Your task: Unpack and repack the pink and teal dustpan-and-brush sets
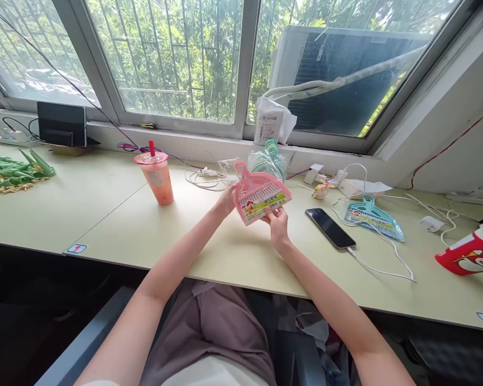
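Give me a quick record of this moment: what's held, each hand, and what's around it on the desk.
held item: pink dustpan set, label facing the camera
left hand: grips its left side
right hand: holds its lower edge
to the left: orange drink cup
to the right: black phone, light-blue dustpan set
far right: red container

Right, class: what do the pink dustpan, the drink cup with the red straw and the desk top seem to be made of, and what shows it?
Pink dustpan: probably moulded plastic, slightly glossy, judging by its even colour and smooth edges.
Drink cup: likely smooth, thin plastic, since its orange wall looks translucent.
Desk top: perhaps laminated board; it looks smooth, pale and softly shiny.
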A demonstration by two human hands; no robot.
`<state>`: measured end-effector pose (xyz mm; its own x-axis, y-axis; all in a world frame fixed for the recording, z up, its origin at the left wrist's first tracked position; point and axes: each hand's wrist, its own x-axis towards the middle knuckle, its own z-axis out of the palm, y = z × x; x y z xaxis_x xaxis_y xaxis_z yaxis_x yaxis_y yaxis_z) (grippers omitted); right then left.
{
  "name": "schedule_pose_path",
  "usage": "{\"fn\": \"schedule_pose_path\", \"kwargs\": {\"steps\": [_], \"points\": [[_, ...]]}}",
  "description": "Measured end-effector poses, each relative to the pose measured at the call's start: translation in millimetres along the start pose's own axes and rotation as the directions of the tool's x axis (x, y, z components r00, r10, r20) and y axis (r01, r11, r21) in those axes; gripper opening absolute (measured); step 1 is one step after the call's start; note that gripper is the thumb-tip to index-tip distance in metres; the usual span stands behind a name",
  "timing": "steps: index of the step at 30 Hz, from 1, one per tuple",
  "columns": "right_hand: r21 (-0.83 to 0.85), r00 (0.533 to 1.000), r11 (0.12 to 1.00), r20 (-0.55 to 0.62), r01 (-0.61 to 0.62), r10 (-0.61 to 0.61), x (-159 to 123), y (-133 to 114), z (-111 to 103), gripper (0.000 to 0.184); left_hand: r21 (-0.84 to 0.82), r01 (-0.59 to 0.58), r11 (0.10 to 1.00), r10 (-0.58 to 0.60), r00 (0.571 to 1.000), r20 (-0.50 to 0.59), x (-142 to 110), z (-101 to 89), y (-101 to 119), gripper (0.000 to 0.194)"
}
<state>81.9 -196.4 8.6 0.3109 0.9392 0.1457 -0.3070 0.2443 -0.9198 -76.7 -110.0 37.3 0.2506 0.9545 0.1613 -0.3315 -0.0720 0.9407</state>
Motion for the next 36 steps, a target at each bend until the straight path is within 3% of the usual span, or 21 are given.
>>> {"fn": "schedule_pose_path", "kwargs": {"steps": [3, 6, 13, 15, 17, 20, 25, 30, 33, 36], "points": [[-0.02, 0.998, 0.999, -0.052, 0.028, -0.029, -2, 1, 1, 0.04, -0.166, 0.102, 0.981, -0.096, 0.994, 0.045, -7, 11.2, -21, 0.046], [-0.003, 0.991, 0.998, -0.117, 0.067, -0.067, -4, 0, 1, 0.045, -0.216, 0.158, 0.964, -0.136, 0.984, 0.114, -21, 23.1, -34, 0.046], [0.105, 0.99, 0.991, -0.122, 0.085, -0.073, -3, -2, -2, 0.05, -0.084, 0.249, 0.965, -0.214, 0.93, 0.299, -31, 18.5, -16, 0.056], [0.116, 0.993, 0.992, -0.107, 0.058, -0.045, -2, 1, -4, 0.047, -0.159, 0.171, 0.972, -0.131, 0.962, 0.238, -30, 15.7, -12, 0.054], [0.105, 0.997, 0.994, -0.078, 0.03, -0.022, 0, 4, -5, 0.043, -0.251, 0.04, 0.967, -0.014, 0.994, 0.105, -29, 15.4, -13, 0.051], [0.065, 1.0, 0.998, -0.025, 0.011, -0.009, 3, 7, -4, 0.04, -0.316, -0.045, 0.948, 0.045, 0.999, -0.008, -31, 20.1, -20, 0.051], [0.063, 0.999, 0.998, -0.038, 0.03, -0.027, 7, 7, -6, 0.039, -0.296, 0.052, 0.954, -0.043, 0.998, 0.036, -43, 35.4, -33, 0.05], [0.139, 0.998, 0.99, -0.058, 0.023, -0.015, 11, 5, -15, 0.034, -0.092, 0.168, 0.982, -0.144, 0.965, 0.22, -52, 40.2, -35, 0.052], [0.165, 0.999, 0.986, -0.039, 0.015, -0.009, 12, 6, -16, 0.036, -0.082, 0.126, 0.989, -0.103, 0.965, 0.239, -48, 36.8, -33, 0.049], [0.149, 1.0, 0.989, 0.029, -0.003, -0.001, 11, 7, -13, 0.037, -0.16, 0.01, 0.987, 0.017, 0.986, 0.166, -44, 33.2, -27, 0.053]]}}
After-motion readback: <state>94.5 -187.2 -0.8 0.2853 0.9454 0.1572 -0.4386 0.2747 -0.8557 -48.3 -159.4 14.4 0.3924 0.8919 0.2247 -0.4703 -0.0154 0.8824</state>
